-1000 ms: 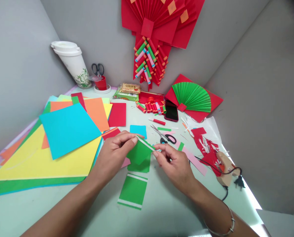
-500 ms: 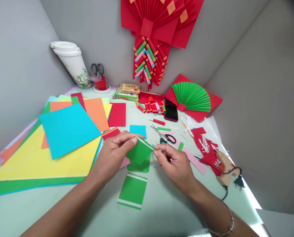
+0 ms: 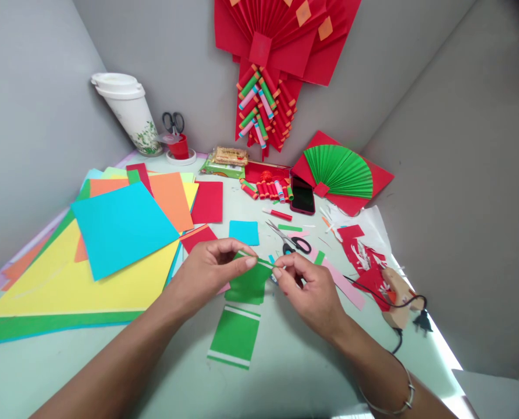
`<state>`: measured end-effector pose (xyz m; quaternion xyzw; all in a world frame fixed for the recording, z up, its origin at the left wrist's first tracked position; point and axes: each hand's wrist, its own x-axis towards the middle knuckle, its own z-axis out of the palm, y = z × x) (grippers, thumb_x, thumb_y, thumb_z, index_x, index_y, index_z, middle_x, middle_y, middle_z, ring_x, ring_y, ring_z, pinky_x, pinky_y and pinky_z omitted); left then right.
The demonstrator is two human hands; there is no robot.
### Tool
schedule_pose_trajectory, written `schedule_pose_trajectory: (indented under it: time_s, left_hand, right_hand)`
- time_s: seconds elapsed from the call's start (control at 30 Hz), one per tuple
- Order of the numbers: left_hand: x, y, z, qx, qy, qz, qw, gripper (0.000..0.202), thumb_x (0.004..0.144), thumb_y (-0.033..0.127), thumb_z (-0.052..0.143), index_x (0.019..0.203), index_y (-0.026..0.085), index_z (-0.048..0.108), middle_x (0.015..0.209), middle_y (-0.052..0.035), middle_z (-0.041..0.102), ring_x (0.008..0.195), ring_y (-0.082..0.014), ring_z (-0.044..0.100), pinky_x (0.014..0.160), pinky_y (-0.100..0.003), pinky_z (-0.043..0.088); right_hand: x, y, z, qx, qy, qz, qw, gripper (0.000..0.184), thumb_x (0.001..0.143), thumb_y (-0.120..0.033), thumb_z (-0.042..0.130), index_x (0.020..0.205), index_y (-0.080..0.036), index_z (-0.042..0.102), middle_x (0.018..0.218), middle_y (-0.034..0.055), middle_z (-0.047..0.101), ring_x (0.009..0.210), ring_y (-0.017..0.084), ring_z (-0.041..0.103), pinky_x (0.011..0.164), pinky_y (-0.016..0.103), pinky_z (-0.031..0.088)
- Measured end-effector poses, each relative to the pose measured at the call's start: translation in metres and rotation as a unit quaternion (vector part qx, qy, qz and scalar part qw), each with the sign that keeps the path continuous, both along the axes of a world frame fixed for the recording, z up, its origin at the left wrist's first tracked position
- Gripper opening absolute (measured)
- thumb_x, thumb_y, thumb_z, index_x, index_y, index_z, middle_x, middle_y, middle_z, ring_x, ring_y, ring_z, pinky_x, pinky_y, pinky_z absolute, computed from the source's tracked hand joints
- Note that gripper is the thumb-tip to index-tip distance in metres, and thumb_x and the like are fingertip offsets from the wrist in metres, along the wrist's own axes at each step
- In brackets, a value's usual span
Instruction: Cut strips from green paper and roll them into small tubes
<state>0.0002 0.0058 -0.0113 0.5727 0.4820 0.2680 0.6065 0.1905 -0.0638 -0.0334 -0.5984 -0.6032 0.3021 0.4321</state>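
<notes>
Left hand (image 3: 211, 270) and right hand (image 3: 314, 294) face each other, each pinching, thumb against finger, the top edge of a green paper (image 3: 244, 285), which hangs below and between them. A narrow white strip (image 3: 266, 264) shows along that edge, in the gap between the thumbs. If one thumb pressed harder than the other, I'd expect the edge to bend crooked; if the strip is sticky, which I can't tell from where I stand, it could cling to a fingertip and pull the paper askew.

Just below the hands, a second green piece (image 3: 234, 333) with two white bands lies flat on the pale table (image 3: 303, 372); a dropping wrist could nudge it. Just beyond the right hand's fingers, scissors (image 3: 302, 245) lie with blades parted, close enough to snag a knuckle swung forward.

Farther left of the left hand spread large coloured sheets, a blue sheet (image 3: 124, 230) uppermost. Well right of the right hand sits a beige corded tool (image 3: 399, 288). Ahead, past both hands, a red paper hanging (image 3: 259, 49) leans over the table against grey walls (image 3: 443, 145).
</notes>
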Motion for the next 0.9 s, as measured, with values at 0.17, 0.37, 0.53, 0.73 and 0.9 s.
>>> schedule_pose_trajectory:
  time_s: [0.17, 0.37, 0.53, 0.73, 0.9]
  left_hand:
    - [-0.002, 0.000, -0.001, -0.002, -0.004, -0.011, 1.000, 0.025, 0.077, 0.046, 0.075, 0.081, 0.022, 0.069, 0.070, 0.0033, 0.058, 0.065, -0.0129, 0.053, 0.056, -0.022, 0.041]
    - [-0.001, 0.001, -0.003, 0.023, 0.019, -0.031, 0.999, 0.026, 0.079, 0.045, 0.073, 0.082, 0.021, 0.066, 0.070, 0.0040, 0.058, 0.065, -0.0122, 0.052, 0.059, -0.023, 0.042]
    - [0.001, 0.001, -0.004, 0.062, -0.005, -0.026, 0.998, 0.023, 0.076, 0.039, 0.077, 0.076, 0.019, 0.064, 0.088, -0.0014, 0.071, 0.084, -0.0167, 0.063, 0.074, -0.028, 0.048]
    - [0.006, -0.003, 0.001, 0.051, -0.009, -0.012, 0.999, 0.023, 0.075, 0.036, 0.077, 0.074, 0.019, 0.061, 0.077, -0.0012, 0.073, 0.071, -0.0151, 0.063, 0.063, -0.025, 0.046]
    - [0.008, -0.006, 0.009, 0.056, 0.020, 0.022, 0.998, 0.023, 0.073, 0.037, 0.076, 0.073, 0.020, 0.060, 0.065, 0.0029, 0.066, 0.056, -0.0121, 0.055, 0.048, -0.022, 0.037]
  right_hand:
    - [0.000, 0.001, 0.001, 0.003, -0.005, 0.007, 1.000, 0.006, 0.084, -0.022, 0.057, 0.079, -0.022, 0.061, 0.058, -0.0054, 0.048, 0.053, 0.011, 0.044, 0.052, 0.022, 0.038]
    - [-0.001, 0.001, 0.000, 0.010, -0.009, 0.017, 1.000, 0.006, 0.083, -0.023, 0.057, 0.081, -0.021, 0.063, 0.057, -0.0054, 0.050, 0.052, 0.012, 0.047, 0.051, 0.022, 0.039]
    - [-0.002, 0.001, 0.001, 0.012, -0.014, 0.029, 0.999, 0.007, 0.083, -0.021, 0.058, 0.079, -0.021, 0.064, 0.057, -0.0051, 0.052, 0.053, 0.012, 0.048, 0.054, 0.022, 0.041]
    - [-0.001, 0.001, 0.000, -0.004, -0.010, 0.032, 0.999, 0.005, 0.084, -0.022, 0.059, 0.083, -0.021, 0.064, 0.058, -0.0055, 0.051, 0.054, 0.011, 0.048, 0.053, 0.022, 0.040]
    - [0.001, 0.001, -0.001, -0.032, -0.002, 0.032, 0.999, 0.006, 0.085, -0.024, 0.059, 0.086, -0.021, 0.064, 0.057, -0.0064, 0.050, 0.053, 0.011, 0.047, 0.053, 0.023, 0.038]
